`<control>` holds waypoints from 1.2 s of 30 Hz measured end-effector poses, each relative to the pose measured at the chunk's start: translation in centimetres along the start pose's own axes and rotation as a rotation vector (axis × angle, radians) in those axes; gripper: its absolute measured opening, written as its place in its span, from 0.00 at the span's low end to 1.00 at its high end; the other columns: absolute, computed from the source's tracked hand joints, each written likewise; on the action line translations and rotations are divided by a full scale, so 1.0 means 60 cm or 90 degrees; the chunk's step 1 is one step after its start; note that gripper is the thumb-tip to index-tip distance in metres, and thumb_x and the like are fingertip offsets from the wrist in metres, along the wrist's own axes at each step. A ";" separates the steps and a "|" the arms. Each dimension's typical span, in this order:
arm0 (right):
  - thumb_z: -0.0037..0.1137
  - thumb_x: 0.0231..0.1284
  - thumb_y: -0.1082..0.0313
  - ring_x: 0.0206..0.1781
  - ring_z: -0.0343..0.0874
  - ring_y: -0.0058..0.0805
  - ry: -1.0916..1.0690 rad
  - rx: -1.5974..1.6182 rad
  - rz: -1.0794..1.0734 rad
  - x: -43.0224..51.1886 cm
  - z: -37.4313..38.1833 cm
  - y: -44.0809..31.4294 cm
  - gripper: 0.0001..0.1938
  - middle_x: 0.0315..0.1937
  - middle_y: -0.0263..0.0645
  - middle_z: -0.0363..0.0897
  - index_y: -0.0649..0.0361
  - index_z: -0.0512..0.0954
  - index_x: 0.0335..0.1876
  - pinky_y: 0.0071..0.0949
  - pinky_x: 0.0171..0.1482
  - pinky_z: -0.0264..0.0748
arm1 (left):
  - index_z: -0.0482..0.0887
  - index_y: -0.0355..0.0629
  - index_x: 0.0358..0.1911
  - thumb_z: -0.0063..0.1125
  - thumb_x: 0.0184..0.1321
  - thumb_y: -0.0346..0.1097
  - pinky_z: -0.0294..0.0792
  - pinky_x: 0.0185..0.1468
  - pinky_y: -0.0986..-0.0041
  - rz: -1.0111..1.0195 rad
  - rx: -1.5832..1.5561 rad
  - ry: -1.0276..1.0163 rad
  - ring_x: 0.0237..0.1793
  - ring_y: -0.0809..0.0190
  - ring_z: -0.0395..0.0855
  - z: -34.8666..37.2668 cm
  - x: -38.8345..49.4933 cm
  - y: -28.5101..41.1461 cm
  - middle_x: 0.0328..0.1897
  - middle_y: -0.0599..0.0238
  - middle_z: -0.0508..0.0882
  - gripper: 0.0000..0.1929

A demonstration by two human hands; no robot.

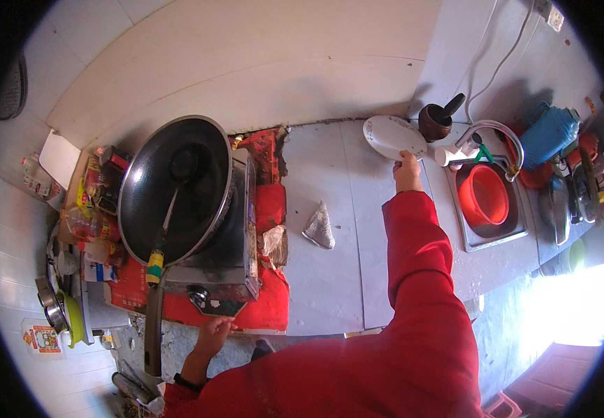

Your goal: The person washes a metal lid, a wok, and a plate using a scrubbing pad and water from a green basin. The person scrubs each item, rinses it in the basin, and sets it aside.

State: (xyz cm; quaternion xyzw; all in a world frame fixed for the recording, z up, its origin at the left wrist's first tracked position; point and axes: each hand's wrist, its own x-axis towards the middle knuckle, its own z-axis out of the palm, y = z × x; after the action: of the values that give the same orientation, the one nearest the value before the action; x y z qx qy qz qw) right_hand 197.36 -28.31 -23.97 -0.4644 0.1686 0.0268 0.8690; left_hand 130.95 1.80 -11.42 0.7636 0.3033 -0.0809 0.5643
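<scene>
My right hand (408,170) reaches to the back of the counter and grips the near rim of a white oval plate (394,137) with a floral edge. At the counter's front edge, my left hand (218,333) is beside the stove's control knob (199,297); its fingers are loosely bent, and whether they hold anything is unclear. A large black wok (147,177) sits tilted on the gas stove (223,261), with a ladle (163,235) resting inside. A folded cloth (320,227) lies on the grey counter (322,292) between stove and sink.
To the right, a red basin (484,196) sits in the metal sink (513,235) under a curved faucet (500,125). A mortar with pestle (435,123) stands behind the plate. Bottles (85,222) crowd the wok's left side. The wok's handle (154,329) juts past the counter edge.
</scene>
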 end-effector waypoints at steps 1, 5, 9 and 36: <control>0.63 0.49 0.70 0.28 0.70 0.26 -0.006 -0.124 -0.041 0.023 -0.009 0.010 0.09 0.29 0.33 0.73 0.56 0.74 0.34 0.28 0.25 0.63 | 0.80 0.34 0.51 0.46 0.71 0.34 0.75 0.47 0.74 0.009 -0.022 -0.004 0.40 0.65 0.84 0.002 -0.001 -0.002 0.39 0.58 0.86 0.13; 0.63 0.48 0.71 0.23 0.66 0.22 -0.057 -0.126 -0.027 0.021 -0.039 0.029 0.09 0.25 0.30 0.70 0.52 0.73 0.33 0.23 0.22 0.56 | 0.79 0.34 0.51 0.46 0.71 0.35 0.75 0.48 0.73 0.043 -0.025 -0.063 0.42 0.64 0.84 0.015 0.007 0.008 0.40 0.57 0.86 0.14; 0.62 0.48 0.71 0.20 0.64 0.19 0.004 -0.016 0.139 -0.064 -0.051 0.002 0.10 0.23 0.27 0.69 0.50 0.72 0.33 0.20 0.20 0.54 | 0.79 0.34 0.51 0.47 0.70 0.36 0.75 0.48 0.72 0.185 0.236 -0.133 0.43 0.64 0.84 0.036 0.033 0.058 0.41 0.57 0.86 0.15; 0.54 0.56 0.68 0.49 0.77 0.34 -0.326 -0.183 0.282 -0.664 -0.242 -0.160 0.16 0.43 0.37 0.77 0.62 0.73 0.50 0.36 0.54 0.75 | 0.73 0.44 0.31 0.55 0.49 0.27 0.68 0.34 0.60 0.299 -0.043 -0.261 0.32 0.48 0.80 0.239 0.141 0.065 0.26 0.61 0.77 0.07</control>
State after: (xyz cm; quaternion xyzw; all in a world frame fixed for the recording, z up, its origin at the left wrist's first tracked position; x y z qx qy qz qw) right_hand 157.88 -41.24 -11.07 -0.5124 0.0368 0.3531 0.7819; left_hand 143.02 -8.80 -17.19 0.7614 0.0011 -0.0908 0.6419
